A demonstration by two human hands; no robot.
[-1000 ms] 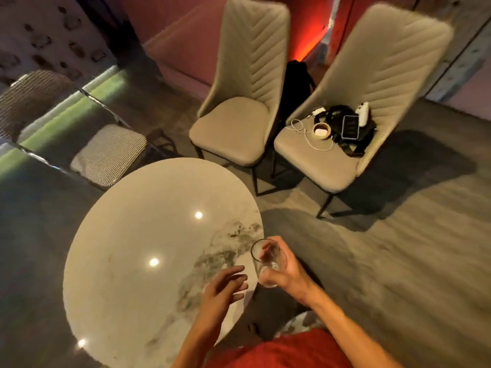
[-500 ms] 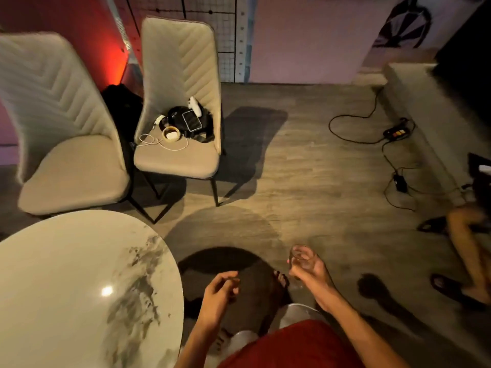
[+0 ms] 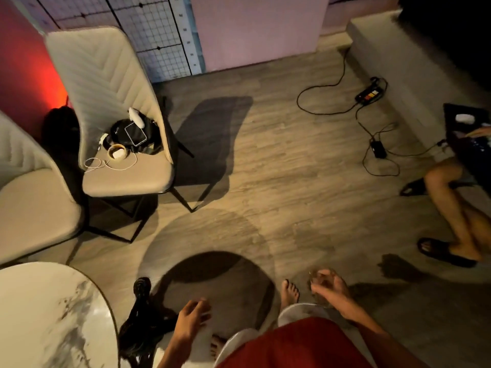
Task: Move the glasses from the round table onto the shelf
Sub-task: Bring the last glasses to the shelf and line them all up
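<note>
The right grip point(image 3: 329, 288) is curled around a clear glass point(image 3: 313, 277), held out over the wooden floor point(image 3: 265, 160), well apart from the round marble counter point(image 3: 39, 314) at the lower left; the glass is blurred and partly hidden by the fingers. The left grip point(image 3: 194, 314) hangs loosely curled and grasps nothing, near the counter's edge and above a dark shadow. A bare foot point(image 3: 291, 290) shows just beside the glass. To the left stands a beige chair point(image 3: 106, 75) whose seat carries a black bag point(image 3: 127, 134), a phone point(image 3: 135, 134), a roll of tape point(image 3: 118, 152) and a white cable point(image 3: 106, 164); a second beige chair point(image 3: 32, 203) stands beside it. On the right, another person's legs point(image 3: 457, 208) in black sandals point(image 3: 443, 252) stretch onto the floor. Beyond them lie a power strip point(image 3: 369, 92) and black cables point(image 3: 318, 102) beside a low ledge point(image 3: 385, 49).
</note>
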